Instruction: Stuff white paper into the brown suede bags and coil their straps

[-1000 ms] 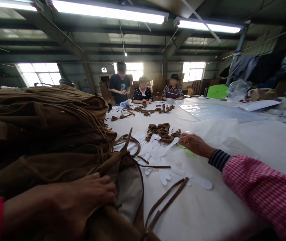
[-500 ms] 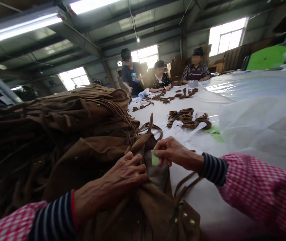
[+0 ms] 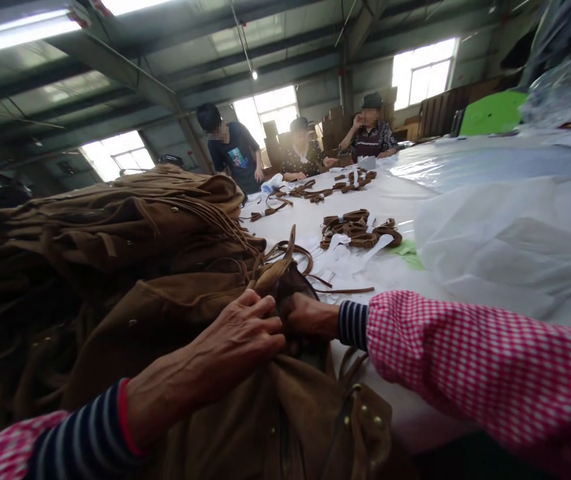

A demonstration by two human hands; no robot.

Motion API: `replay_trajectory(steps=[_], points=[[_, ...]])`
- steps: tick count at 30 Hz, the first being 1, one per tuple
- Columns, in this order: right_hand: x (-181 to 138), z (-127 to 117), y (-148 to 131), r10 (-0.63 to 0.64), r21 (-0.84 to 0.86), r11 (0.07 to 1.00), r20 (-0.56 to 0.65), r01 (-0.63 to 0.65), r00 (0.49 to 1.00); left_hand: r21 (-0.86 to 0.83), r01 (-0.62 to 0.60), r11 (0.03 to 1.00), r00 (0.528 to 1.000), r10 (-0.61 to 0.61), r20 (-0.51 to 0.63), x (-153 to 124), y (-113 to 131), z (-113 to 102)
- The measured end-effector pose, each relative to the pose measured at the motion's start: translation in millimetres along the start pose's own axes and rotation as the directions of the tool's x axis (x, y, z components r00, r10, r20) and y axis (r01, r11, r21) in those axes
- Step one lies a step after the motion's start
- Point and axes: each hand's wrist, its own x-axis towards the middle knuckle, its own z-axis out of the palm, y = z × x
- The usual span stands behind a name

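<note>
A brown suede bag (image 3: 285, 420) with studs and straps lies at the near table edge, in front of a tall heap of the same brown bags (image 3: 100, 240). My left hand (image 3: 230, 343) grips the rim of the bag's mouth, fingers curled over the suede. My right hand (image 3: 305, 317) is pushed into the opening, and its fingers are hidden inside. Both of my arms wear pink checked sleeves with striped cuffs.
Coiled brown straps (image 3: 360, 230) and white paper shapes (image 3: 345, 257) lie mid-table, with a green slip (image 3: 408, 250) beside them. A big clear plastic bag (image 3: 505, 240) lies at right. Three people (image 3: 300, 150) work at the far end over more straps (image 3: 325, 190).
My right hand, which picked a green slip off the table and carried it to the bag, has now gone into the bag's mouth. My left hand stays on the rim.
</note>
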Motion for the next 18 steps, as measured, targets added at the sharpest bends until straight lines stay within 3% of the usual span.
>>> replay_trajectory(steps=[4, 7, 10, 13, 15, 18], points=[[2.2, 6.1, 0.8, -0.094, -0.242, 0.968, -0.102, 0.067, 0.99, 0.019, -0.034, 0.999, 0.999, 0.034, 0.002, -3.4, 10.6, -9.7], [0.7, 7.5, -0.5, -0.171, -0.445, 0.89, -0.127, 0.098, 0.977, -0.032, -0.008, 0.999, 0.998, 0.006, -0.065, -13.6, 15.2, -0.7], [-0.7, 2.4, 0.1, -0.21, -0.538, 0.834, -0.099, 0.125, 0.973, -0.138, 0.034, 0.99, 0.988, -0.055, -0.147, -27.2, 23.3, 15.1], [-3.7, -11.2, 5.5, -0.268, -0.476, 0.834, 0.089, 0.277, 0.959, -0.194, 0.055, 0.979, 0.963, -0.103, -0.251, -37.3, 34.5, 28.5], [-10.4, -21.7, 9.9, -0.343, -0.353, 0.845, 0.218, 0.402, 0.914, -0.186, 0.046, 0.981, 0.94, -0.106, -0.323, -40.6, 40.5, 34.7], [-28.6, -29.7, 13.2, -0.401, -0.271, 0.847, 0.237, 0.456, 0.885, -0.187, 0.05, 0.981, 0.919, -0.118, -0.375, -41.4, 44.4, 41.3]])
